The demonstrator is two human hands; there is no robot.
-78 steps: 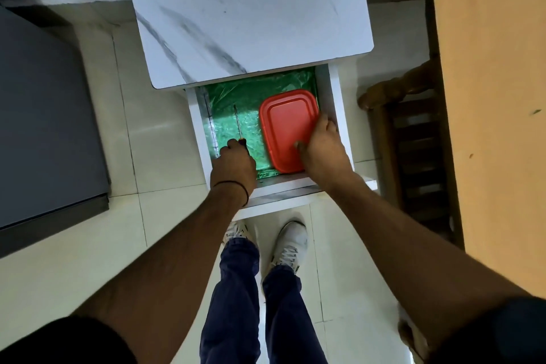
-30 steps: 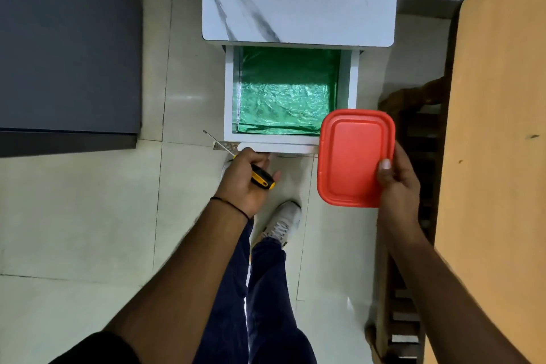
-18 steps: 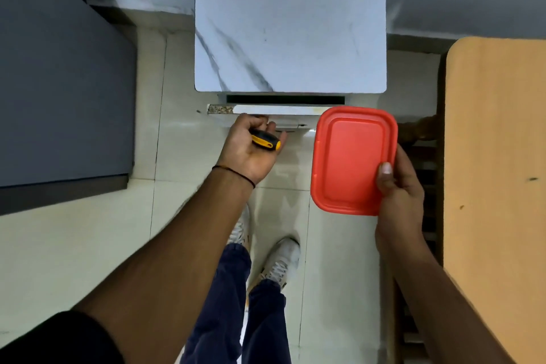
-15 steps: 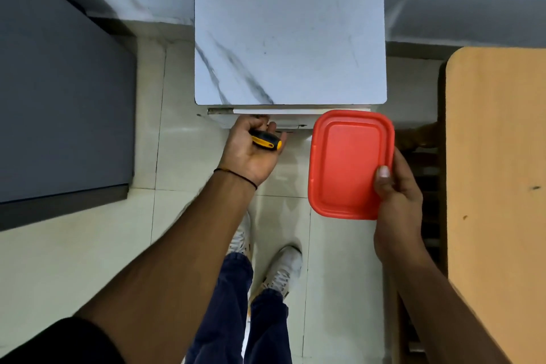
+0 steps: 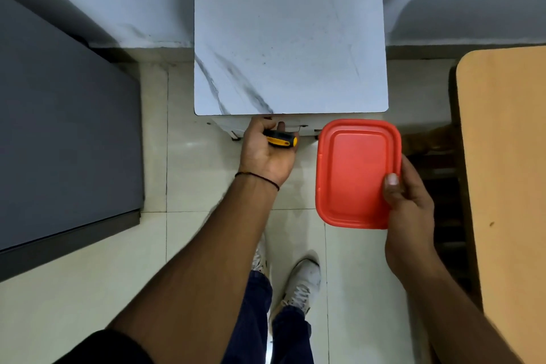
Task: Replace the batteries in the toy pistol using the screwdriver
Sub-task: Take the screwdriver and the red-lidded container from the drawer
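Note:
My left hand (image 5: 266, 154) grips a screwdriver (image 5: 281, 139) with a yellow and black handle; its shaft is hidden behind the hand. The hand is right at the front of the white marble-top cabinet (image 5: 289, 38), whose drawer is pushed in under the top. My right hand (image 5: 407, 201) holds a red lidded box (image 5: 354, 171) by its right edge, thumb on the lid, in front of the cabinet and above the floor. No toy pistol or batteries are visible.
A dark grey cabinet (image 5: 59, 142) stands at the left. A wooden tabletop (image 5: 508, 171) runs along the right, with a dark wooden chair (image 5: 437, 180) tucked beside it. My legs and white shoes (image 5: 301, 284) stand on the pale tiled floor.
I lifted the screwdriver and the red box out of the green-lined drawer. The drawer then slid shut under the cabinet top, with my left hand at its front.

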